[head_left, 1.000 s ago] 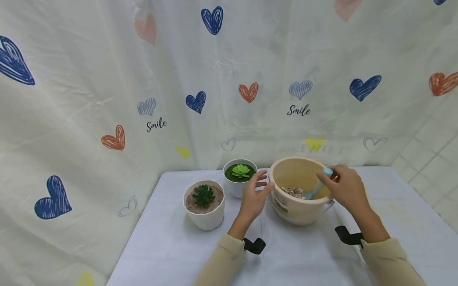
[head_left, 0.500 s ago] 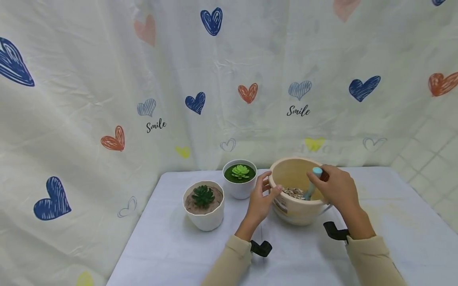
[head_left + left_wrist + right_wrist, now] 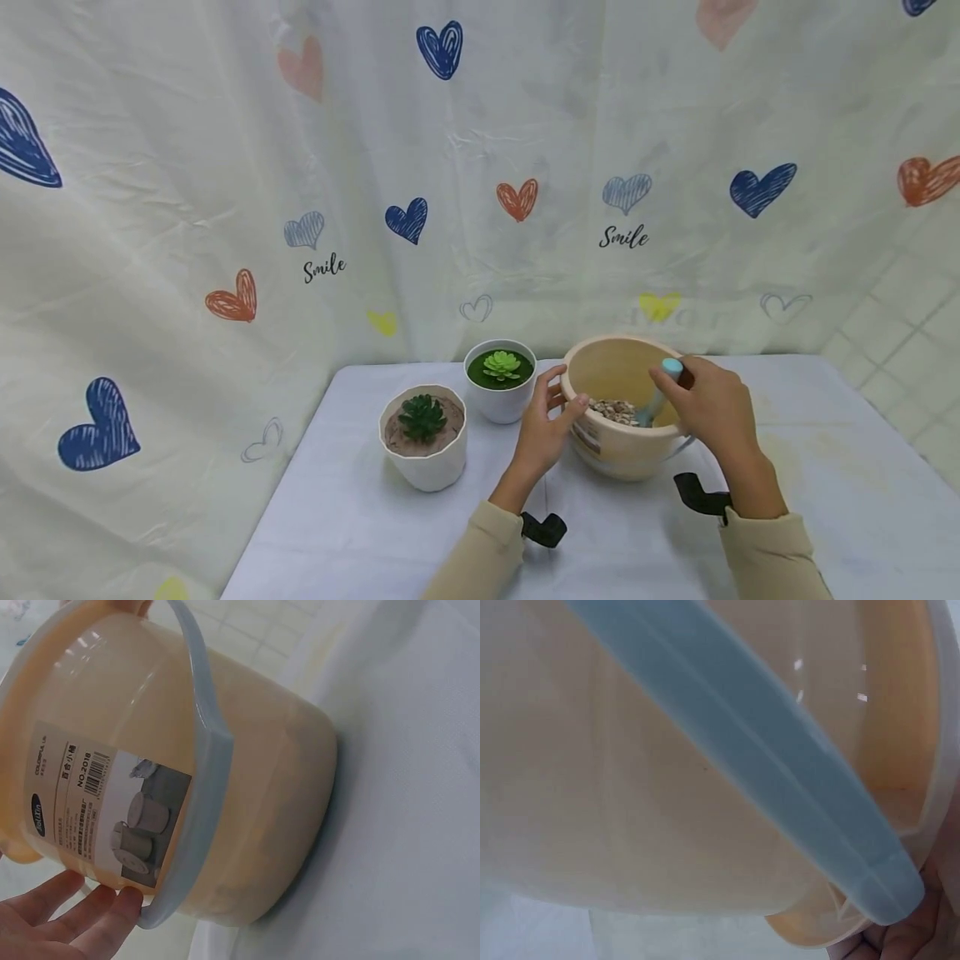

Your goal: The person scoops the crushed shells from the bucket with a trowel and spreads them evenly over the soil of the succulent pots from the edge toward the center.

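Observation:
A cream bucket (image 3: 622, 454) with a grey-blue handle (image 3: 204, 742) stands on the white-covered table. Mottled gravel (image 3: 615, 410) lies in it. My left hand (image 3: 542, 425) holds the bucket's left side at the rim; in the left wrist view its fingertips touch the wall beside the label (image 3: 101, 802). Over the right rim, my right hand (image 3: 716, 407) grips a small blue shovel (image 3: 672, 367) by its handle, blade down at the gravel. The right wrist view shows mainly the bucket wall and its handle (image 3: 780, 772); the shovel is hidden there.
Left of the bucket stand a white pot with a dark green succulent (image 3: 422, 418) and, farther back, another with a light green succulent (image 3: 502, 365). A heart-printed curtain (image 3: 465, 142) hangs behind the table (image 3: 322, 517).
My left hand has moved right, from just beside the bucket onto its rim. My right hand has shifted left with the shovel, which now stands more upright than a second ago.

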Action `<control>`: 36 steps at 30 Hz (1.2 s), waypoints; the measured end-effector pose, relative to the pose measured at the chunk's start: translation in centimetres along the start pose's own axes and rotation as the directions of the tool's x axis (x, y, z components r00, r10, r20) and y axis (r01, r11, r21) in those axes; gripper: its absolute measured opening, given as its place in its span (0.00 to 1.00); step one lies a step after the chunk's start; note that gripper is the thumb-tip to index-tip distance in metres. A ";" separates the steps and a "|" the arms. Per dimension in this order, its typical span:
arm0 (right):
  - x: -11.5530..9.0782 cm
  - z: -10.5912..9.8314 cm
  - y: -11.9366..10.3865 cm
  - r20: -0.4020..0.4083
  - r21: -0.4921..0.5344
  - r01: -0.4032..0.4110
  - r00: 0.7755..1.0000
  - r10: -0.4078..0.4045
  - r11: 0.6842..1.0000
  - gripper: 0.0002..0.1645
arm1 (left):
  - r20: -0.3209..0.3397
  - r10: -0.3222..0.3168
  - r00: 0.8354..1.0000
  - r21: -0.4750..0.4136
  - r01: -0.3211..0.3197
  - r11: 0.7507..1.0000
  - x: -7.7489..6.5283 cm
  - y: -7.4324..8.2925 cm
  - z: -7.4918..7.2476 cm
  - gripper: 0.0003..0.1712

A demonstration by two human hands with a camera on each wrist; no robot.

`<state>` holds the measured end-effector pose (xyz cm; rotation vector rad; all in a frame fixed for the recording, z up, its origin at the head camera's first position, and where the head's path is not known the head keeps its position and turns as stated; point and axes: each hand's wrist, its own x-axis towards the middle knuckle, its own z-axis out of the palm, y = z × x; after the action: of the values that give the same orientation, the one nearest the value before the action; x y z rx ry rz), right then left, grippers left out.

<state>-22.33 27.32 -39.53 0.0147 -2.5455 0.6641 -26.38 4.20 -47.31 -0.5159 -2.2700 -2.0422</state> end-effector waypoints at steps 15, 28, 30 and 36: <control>0.0 -0.5 -0.7 0.053 -0.002 -0.043 0.998 0.043 0.999 0.26 | -0.014 -0.003 1.000 0.000 0.003 1.000 -0.3 -0.3 0.0 0.34; -0.2 -0.7 -1.2 0.049 0.000 -0.057 0.997 0.057 0.998 0.25 | -0.018 -0.003 1.000 -0.008 0.003 1.000 -0.2 -0.1 0.2 0.32; -0.3 -0.6 -1.3 0.058 0.015 -0.058 0.997 0.057 0.998 0.25 | -0.019 -0.015 1.000 -0.010 0.015 1.000 -0.2 -0.1 0.2 0.32; -0.4 -0.6 -1.8 0.073 0.027 -0.067 0.995 0.065 0.997 0.25 | -0.020 -0.023 1.000 -0.010 0.023 1.000 -0.3 -0.1 0.2 0.32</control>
<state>-21.41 25.93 -38.43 -0.0361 -2.6144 0.7395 -26.10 4.37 -47.53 -0.4701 -2.2657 -2.0608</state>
